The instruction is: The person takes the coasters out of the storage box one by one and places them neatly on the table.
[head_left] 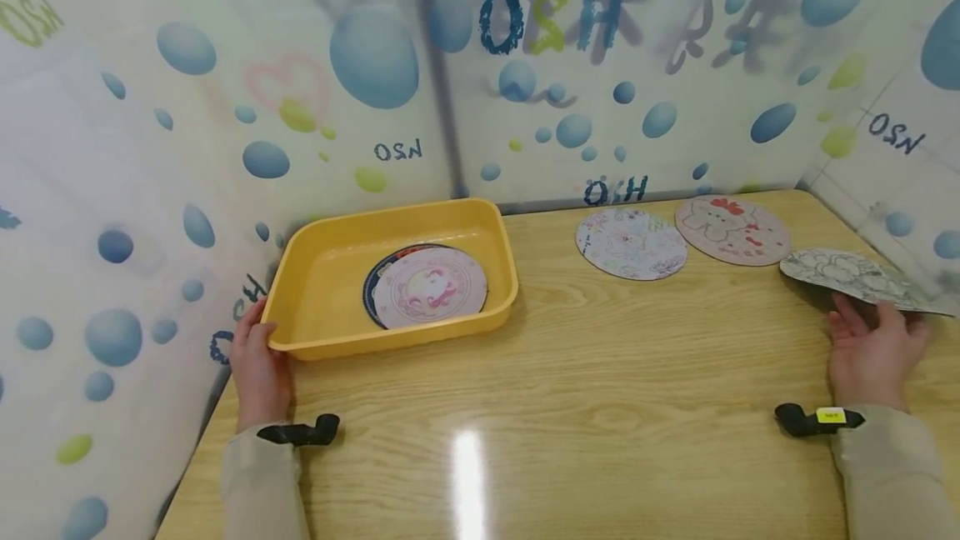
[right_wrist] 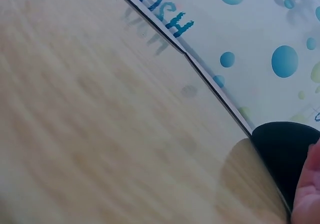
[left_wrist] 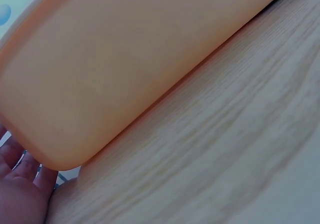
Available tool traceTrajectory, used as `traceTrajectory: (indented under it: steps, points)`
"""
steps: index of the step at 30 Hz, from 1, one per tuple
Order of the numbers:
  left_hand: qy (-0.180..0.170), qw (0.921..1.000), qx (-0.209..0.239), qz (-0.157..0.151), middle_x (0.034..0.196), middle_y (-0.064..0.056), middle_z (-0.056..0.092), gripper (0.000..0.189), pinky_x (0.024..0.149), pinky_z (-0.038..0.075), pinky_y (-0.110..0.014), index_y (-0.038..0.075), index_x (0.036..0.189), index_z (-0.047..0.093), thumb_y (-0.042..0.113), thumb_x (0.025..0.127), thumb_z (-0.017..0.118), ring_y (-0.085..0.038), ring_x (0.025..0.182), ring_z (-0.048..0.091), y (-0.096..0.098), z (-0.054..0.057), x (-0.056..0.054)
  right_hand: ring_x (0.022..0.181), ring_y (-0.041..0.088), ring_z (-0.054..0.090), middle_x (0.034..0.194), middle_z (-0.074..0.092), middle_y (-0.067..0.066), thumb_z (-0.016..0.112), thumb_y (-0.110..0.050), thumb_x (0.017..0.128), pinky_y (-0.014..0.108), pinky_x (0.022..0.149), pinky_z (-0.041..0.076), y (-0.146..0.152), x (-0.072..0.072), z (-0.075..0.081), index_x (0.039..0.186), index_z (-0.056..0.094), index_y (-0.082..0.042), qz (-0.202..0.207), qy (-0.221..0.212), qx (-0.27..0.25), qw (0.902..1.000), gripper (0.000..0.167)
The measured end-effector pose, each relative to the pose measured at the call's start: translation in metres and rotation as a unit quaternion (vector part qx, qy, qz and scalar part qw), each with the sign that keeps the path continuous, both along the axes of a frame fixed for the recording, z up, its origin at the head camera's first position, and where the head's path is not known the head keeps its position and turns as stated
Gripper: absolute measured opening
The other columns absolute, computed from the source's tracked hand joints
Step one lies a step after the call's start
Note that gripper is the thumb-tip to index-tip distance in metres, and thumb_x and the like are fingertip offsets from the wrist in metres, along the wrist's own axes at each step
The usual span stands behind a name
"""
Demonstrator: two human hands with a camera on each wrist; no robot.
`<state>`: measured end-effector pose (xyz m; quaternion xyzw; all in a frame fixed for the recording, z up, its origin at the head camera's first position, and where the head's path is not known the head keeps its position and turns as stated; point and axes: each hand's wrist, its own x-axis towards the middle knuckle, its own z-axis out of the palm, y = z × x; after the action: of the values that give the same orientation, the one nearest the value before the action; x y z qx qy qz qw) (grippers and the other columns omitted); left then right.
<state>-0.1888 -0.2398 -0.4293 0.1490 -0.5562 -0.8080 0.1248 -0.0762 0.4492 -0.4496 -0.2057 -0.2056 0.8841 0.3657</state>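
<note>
My left hand (head_left: pixel 258 369) holds the near left corner of a yellow plastic tray (head_left: pixel 311 348), its fingers against the outer side wall (left_wrist: pixel 105 78). Inside the tray lies a pink round mat (head_left: pixel 401 294) with a cartoon picture, partly covering a dark-rimmed round mat (head_left: pixel 369 294). At the far right, my right hand (head_left: pixel 873 357) grips the near edge of a round mat with grey line drawings (head_left: pixel 847 269), which is tilted above the table. The dark underside (right_wrist: pixel 285 154) of this mat shows beside the fingers in the right wrist view.
Toward the back of the wooden table (head_left: pixel 600 407) lie a pale round mat with colourful doodles (head_left: pixel 632 244) and a pinkish round mat with a red-bowed figure (head_left: pixel 731 232). A wall sheet (head_left: pixel 480 90) with blue and green dots hangs behind the table.
</note>
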Motion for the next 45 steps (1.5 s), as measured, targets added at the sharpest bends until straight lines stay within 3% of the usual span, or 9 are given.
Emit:
traceTrajectory:
  steps: [6,12,21,30,38,45]
  points:
    - [-0.001,1.0000,0.008,0.000,0.139,0.005,0.029,0.038,0.098,0.032,-0.024,0.021,0.130,0.045,0.015,0.092,0.042,-0.018,0.123,0.034,-0.0006,0.0002,0.0002,0.058,0.030,0.055,0.099,0.050,0.007,0.048,-0.013,0.091,0.035,0.046,0.046,0.0009,-0.0012,0.0032,0.104,0.034,-0.024,-0.023,-0.031,-0.042,0.9984,0.023]
    - [-0.003,1.0000,0.002,0.003,0.139,0.004,0.030,0.040,0.099,0.032,-0.025,0.018,0.132,0.043,0.014,0.092,0.042,-0.018,0.122,0.035,0.0001,-0.0001,-0.0003,0.050,0.028,0.048,0.084,0.047,0.008,0.048,-0.010,0.090,0.035,0.041,0.043,-0.0011,-0.0015,0.0046,0.098,0.036,-0.017,-0.055,-0.056,-0.057,0.9953,0.016]
    - [-0.008,1.0000,0.005,-0.001,0.140,0.003,0.028,0.040,0.100,0.030,-0.026,0.018,0.132,0.042,0.014,0.093,0.039,-0.018,0.123,0.033,0.0000,0.0018,0.0005,0.042,0.025,0.044,0.061,0.051,0.011,0.054,-0.004,0.084,0.033,0.035,0.037,-0.0034,-0.0016,0.0051,0.086,0.048,-0.003,-0.044,-0.056,-0.022,0.9972,0.006]
    - [-0.012,0.9999,0.007,0.004,0.139,0.004,0.029,0.040,0.100,0.031,-0.025,0.019,0.132,0.043,0.014,0.092,0.040,-0.018,0.123,0.034,0.0002,0.0012,0.0013,0.046,0.022,0.044,0.062,0.054,0.011,0.057,-0.009,0.083,0.030,0.036,0.036,-0.0050,-0.0053,0.0035,0.083,0.052,-0.002,-0.037,-0.090,0.007,0.9953,0.009]
    - [-0.009,1.0000,0.001,0.004,0.139,0.004,0.029,0.040,0.099,0.031,-0.025,0.019,0.132,0.042,0.015,0.092,0.041,-0.019,0.123,0.034,0.0007,0.0009,0.0011,0.046,0.023,0.049,0.066,0.058,0.011,0.055,-0.009,0.085,0.030,0.037,0.040,-0.0044,-0.0052,0.0031,0.088,0.054,-0.003,-0.030,-0.088,0.014,0.9955,0.007]
    - [-0.011,0.9999,-0.011,0.003,0.139,0.004,0.029,0.040,0.099,0.031,-0.025,0.020,0.132,0.042,0.017,0.092,0.041,-0.018,0.122,0.035,0.0004,0.0000,0.0002,0.062,0.027,0.062,0.085,0.065,0.014,0.058,-0.014,0.085,0.032,0.047,0.050,-0.0046,-0.0028,0.0024,0.101,0.053,-0.007,-0.011,-0.097,0.023,0.9949,0.019]
